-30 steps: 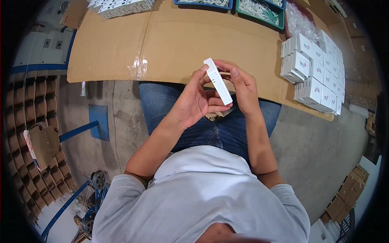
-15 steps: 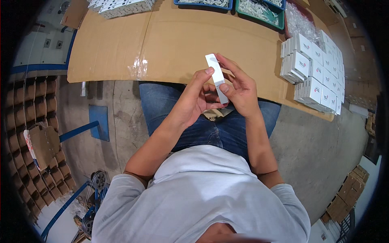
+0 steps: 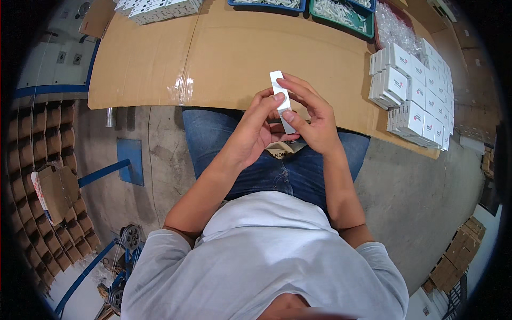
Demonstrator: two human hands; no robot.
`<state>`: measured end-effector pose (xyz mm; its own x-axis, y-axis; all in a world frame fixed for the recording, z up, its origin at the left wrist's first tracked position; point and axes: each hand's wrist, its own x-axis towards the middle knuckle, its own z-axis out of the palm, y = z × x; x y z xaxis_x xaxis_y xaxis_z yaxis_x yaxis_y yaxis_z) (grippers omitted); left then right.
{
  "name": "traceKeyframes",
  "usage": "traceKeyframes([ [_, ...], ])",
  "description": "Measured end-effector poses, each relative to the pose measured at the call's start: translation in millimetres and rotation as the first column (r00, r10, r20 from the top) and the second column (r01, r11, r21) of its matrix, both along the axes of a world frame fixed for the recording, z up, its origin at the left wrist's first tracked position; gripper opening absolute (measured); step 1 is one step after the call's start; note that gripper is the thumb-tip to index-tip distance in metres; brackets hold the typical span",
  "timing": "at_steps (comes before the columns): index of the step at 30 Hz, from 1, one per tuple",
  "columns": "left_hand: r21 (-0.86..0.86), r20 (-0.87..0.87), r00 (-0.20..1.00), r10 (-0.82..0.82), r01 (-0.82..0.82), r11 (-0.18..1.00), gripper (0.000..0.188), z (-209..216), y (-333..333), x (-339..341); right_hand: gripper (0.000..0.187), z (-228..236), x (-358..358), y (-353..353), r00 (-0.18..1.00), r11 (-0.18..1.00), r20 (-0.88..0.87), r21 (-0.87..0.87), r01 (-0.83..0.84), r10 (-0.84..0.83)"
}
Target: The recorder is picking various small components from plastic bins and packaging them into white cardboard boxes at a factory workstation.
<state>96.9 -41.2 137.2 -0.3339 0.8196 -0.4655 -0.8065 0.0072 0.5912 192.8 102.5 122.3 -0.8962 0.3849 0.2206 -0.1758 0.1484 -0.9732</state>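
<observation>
A slim white box is held upright on its narrow side between both hands, over my lap at the near edge of the cardboard-covered table. My left hand grips it from the left, the thumb pressed on its middle and the other fingers behind and below it. From the right, my right hand holds it too, thumb low on the box and index finger near its far end. The sides facing away from me are hidden.
Stacked white boxes stand at the table's right edge. Behind them a red tray holds clear plastic bags. A green tray and a blue tray hold small white pieces. More white boxes lie at the far left.
My right index finger has moved onto the box's far end, and the right thumb has shifted slightly to the left. The box has turned a little in my hands.
</observation>
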Motion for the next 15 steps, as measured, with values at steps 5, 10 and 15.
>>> traceKeyframes([
  [5,-0.01,0.018,0.999,0.026,-0.026,1.0,0.065,1.8,-0.5,1.1,0.051,-4.9,-1.1,-1.4,1.0,0.999,0.018,0.032,0.011,-0.011],
  [10,-0.018,0.007,0.998,0.059,-0.059,0.998,0.047,-7.1,-1.7,0.5,0.05,-9.7,-2.9,-2.2,1.0,0.996,0.0,0.092,0.006,-0.006],
  [15,-0.04,-0.001,0.997,0.076,-0.076,0.996,0.044,-2.6,0.3,0.5,0.047,-8.9,-4.3,-2.5,0.999,0.978,-0.034,0.206,0.044,-0.038],
])
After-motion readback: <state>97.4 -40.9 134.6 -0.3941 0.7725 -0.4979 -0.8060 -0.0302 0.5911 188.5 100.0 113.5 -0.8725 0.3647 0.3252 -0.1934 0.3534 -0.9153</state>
